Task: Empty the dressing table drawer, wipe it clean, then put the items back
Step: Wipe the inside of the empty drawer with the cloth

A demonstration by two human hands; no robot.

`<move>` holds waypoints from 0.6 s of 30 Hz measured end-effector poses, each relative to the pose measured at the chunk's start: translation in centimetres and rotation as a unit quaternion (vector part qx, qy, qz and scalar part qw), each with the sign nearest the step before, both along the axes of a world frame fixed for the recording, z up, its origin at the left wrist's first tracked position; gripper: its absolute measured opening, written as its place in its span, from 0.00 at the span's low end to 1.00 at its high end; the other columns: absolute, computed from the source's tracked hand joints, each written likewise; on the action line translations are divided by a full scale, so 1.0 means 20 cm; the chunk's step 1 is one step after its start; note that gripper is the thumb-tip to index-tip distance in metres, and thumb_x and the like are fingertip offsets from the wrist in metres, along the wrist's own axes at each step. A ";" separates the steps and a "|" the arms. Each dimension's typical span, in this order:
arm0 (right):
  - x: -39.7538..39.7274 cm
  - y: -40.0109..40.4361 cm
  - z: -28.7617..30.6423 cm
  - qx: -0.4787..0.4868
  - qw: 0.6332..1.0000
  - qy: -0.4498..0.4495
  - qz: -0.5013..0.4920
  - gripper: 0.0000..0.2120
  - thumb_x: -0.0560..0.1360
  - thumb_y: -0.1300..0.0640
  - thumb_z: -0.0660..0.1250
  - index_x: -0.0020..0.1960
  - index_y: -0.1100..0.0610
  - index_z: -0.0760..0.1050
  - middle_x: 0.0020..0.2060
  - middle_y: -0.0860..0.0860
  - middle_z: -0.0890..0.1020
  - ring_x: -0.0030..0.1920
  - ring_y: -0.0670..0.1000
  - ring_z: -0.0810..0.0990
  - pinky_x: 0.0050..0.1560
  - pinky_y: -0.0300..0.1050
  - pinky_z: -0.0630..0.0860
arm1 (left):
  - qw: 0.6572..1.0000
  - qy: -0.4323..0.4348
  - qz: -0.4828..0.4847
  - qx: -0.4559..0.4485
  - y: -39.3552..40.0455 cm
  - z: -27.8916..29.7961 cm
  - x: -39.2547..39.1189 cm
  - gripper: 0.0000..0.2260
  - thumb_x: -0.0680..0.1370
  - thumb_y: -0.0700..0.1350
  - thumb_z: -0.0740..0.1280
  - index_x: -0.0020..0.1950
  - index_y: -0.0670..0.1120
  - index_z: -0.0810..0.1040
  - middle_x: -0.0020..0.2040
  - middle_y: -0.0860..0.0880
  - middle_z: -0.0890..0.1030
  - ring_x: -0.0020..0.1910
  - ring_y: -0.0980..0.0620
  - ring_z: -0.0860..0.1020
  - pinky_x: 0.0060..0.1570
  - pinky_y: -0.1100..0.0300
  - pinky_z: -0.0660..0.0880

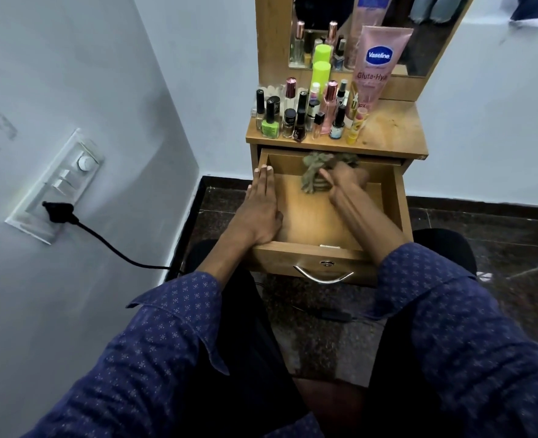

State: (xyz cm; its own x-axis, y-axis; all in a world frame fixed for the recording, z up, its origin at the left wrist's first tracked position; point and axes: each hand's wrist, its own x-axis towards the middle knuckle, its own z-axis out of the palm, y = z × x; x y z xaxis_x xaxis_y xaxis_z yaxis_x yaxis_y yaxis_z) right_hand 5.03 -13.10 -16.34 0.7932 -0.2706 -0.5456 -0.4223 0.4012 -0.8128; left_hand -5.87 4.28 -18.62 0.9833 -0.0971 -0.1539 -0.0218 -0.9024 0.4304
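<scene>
The wooden drawer [394, 197] of the dressing table stands pulled out, its inside bare except for a grey-green cloth [313, 175] at the back. My right hand [345, 181] grips that cloth against the drawer floor and is blurred by motion. My left hand [261, 207] lies flat with straight fingers along the drawer's left wall. On the table top [390, 128] stand several nail polish and perfume bottles [299, 115], a green spray can [320, 74] and a pink Vaseline tube [378, 64].
A mirror [419, 30] rises behind the bottles. The drawer front carries a metal handle [324, 276] and a lock. On the left wall a switch panel [56, 184] holds a black plug whose cable runs down toward the dark floor [482, 222].
</scene>
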 end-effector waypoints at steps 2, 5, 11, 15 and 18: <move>0.00 -0.07 0.01 -0.018 0.998 0.020 -0.057 0.16 0.81 0.65 0.70 0.66 0.68 0.73 0.56 0.58 0.84 0.53 0.53 0.87 0.52 0.41 0.84 | 1.000 -0.003 0.003 0.002 0.00 0.00 0.00 0.42 0.84 0.43 0.62 0.83 0.38 0.32 0.84 0.41 0.33 0.83 0.45 0.33 0.84 0.47 0.41; -0.01 -0.08 0.02 -0.067 0.996 0.014 -0.063 0.22 0.81 0.63 0.70 0.72 0.67 0.69 0.62 0.56 0.82 0.61 0.53 0.84 0.61 0.44 0.81 | 1.000 0.002 0.003 0.004 0.00 0.00 -0.01 0.42 0.85 0.44 0.62 0.83 0.38 0.32 0.84 0.41 0.33 0.83 0.44 0.33 0.84 0.48 0.40; 0.02 0.09 -0.02 -0.220 0.974 -0.036 -0.035 0.12 0.82 0.67 0.65 0.63 0.68 0.79 0.60 0.56 0.83 0.54 0.53 0.84 0.57 0.45 0.82 | 0.999 0.020 0.015 0.025 -0.05 0.03 0.01 0.45 0.83 0.45 0.65 0.83 0.37 0.31 0.84 0.39 0.32 0.83 0.42 0.33 0.83 0.46 0.38; 0.00 0.27 -0.04 -0.079 0.986 -0.034 0.140 0.15 0.82 0.69 0.63 0.69 0.65 0.73 0.55 0.55 0.80 0.45 0.50 0.84 0.47 0.45 0.86 | 0.999 0.029 0.018 0.022 -0.05 0.05 0.01 0.46 0.82 0.44 0.66 0.83 0.37 0.31 0.84 0.39 0.32 0.83 0.42 0.33 0.82 0.47 0.37; -0.01 0.40 -0.02 0.002 0.980 -0.026 0.196 0.11 0.85 0.67 0.60 0.65 0.61 0.73 0.52 0.56 0.81 0.36 0.43 0.85 0.35 0.34 0.82 | 0.999 0.030 0.013 0.020 -0.04 0.06 0.00 0.46 0.81 0.42 0.66 0.83 0.37 0.32 0.84 0.39 0.33 0.84 0.42 0.34 0.83 0.46 0.39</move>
State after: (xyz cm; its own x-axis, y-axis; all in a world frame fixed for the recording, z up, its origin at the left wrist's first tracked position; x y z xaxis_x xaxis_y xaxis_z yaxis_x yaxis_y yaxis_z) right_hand 4.76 -5.06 -16.71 0.8624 0.0633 -0.5022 -0.5029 0.2197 -0.8360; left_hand -5.87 3.54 -17.47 0.9742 -0.0648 -0.2161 0.0263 -0.9187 0.3941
